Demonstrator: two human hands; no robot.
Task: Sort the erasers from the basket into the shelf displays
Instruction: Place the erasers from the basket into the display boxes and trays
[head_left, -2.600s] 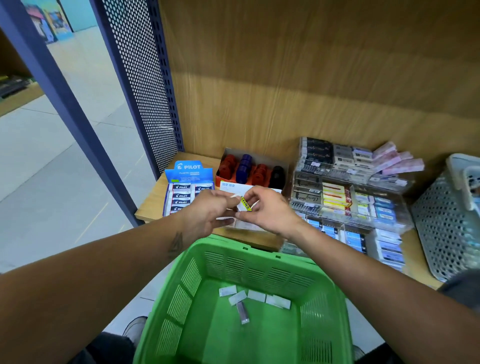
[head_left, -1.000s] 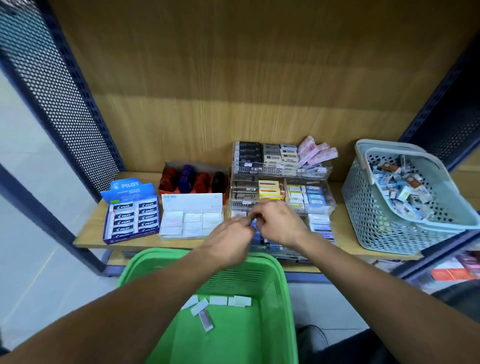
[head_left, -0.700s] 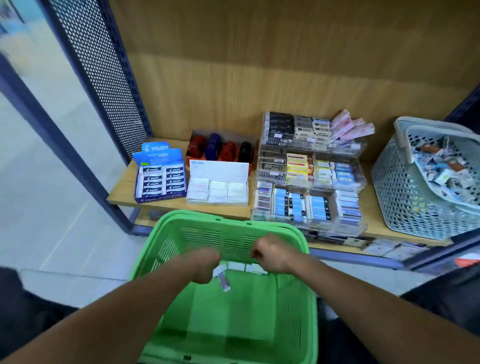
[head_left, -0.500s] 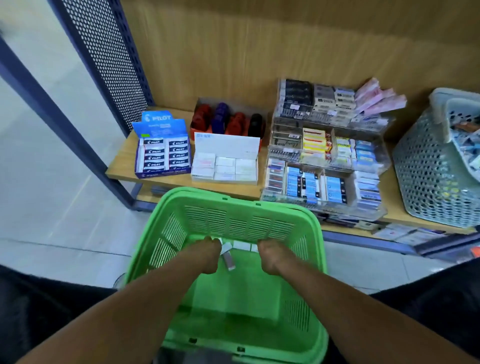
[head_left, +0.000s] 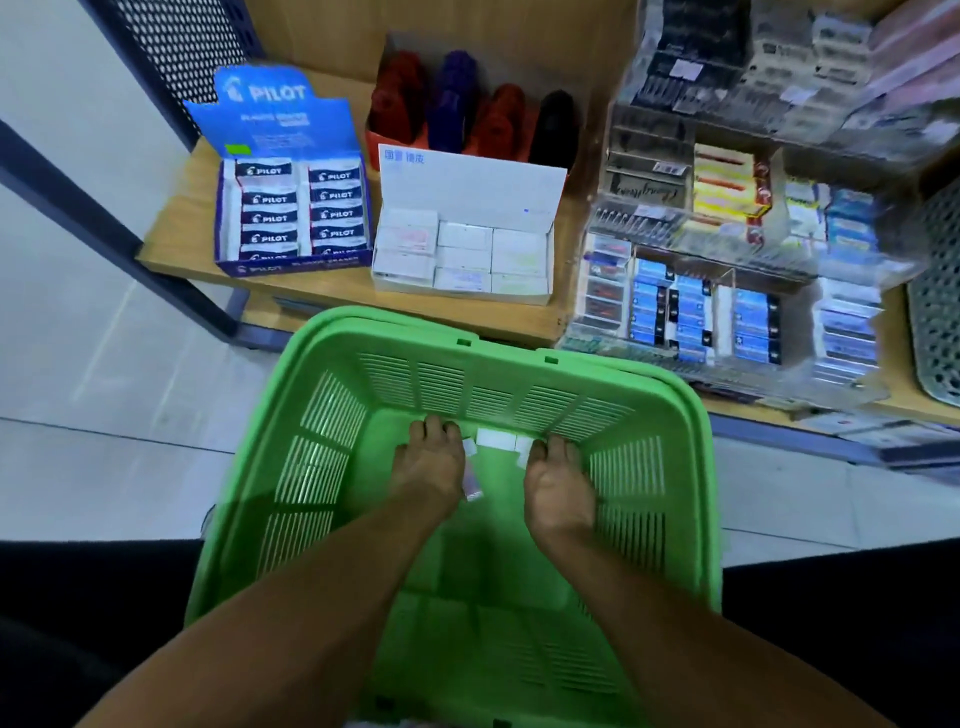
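Both hands were down in the green basket, at its far wall, with the last few erasers lying on the floor of the basket between them. The left hand had its fingers curled down beside a small white eraser and a greyish one that lay just off its right side, long axis running toward the person. The right hand was bent over the right end of the white row, which ran crosswise along the far wall. Whether either hand had already pinched an eraser could not be told; the fingertips were hidden and blurred. The row looked equally near both hands, the greyish piece nearer the left. The shelf displays stood beyond the basket's far rim.
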